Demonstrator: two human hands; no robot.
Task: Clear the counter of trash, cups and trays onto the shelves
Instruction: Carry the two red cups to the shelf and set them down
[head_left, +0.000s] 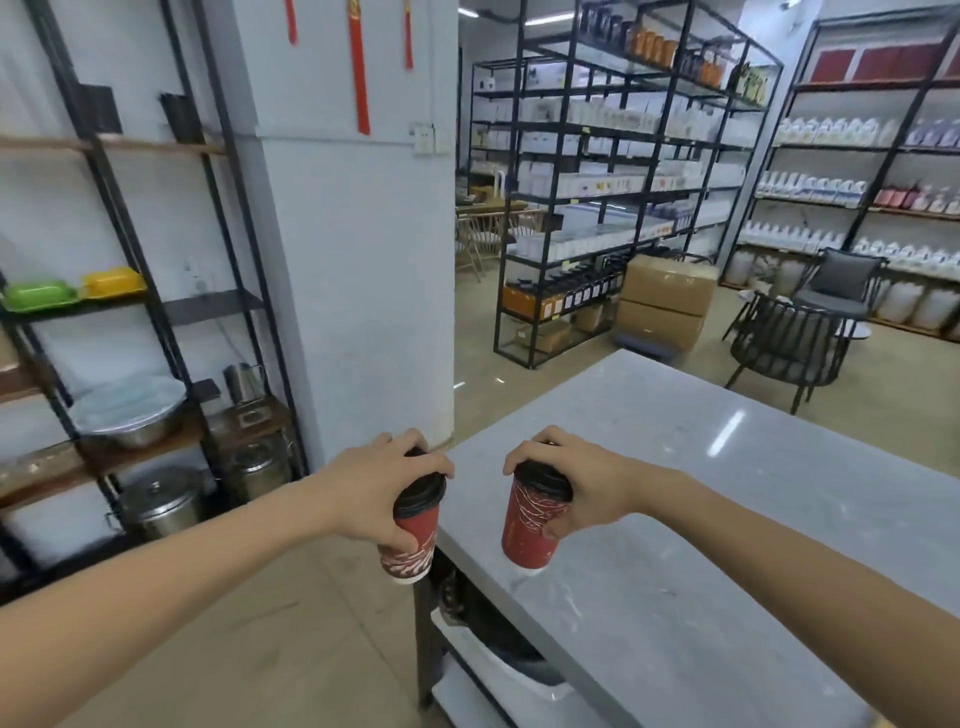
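My left hand (382, 491) grips a red paper cup with a black lid (413, 545) from above, holding it in the air just past the left edge of the grey marble counter (727, 519). A second red paper cup with a black lid (527, 535) is held by my right hand (576, 491) over the counter's near left part, its base at or just above the surface. A black metal shelf rack (171, 312) stands to the left against the wall.
The rack holds a green box (39, 295), a yellow box (114, 280), a steel bowl (130, 410), a jug and steel pots (161, 501). A white pillar (358, 260) rises behind the counter's end. Stock shelving, cardboard boxes and dark chairs (789, 343) fill the far room.
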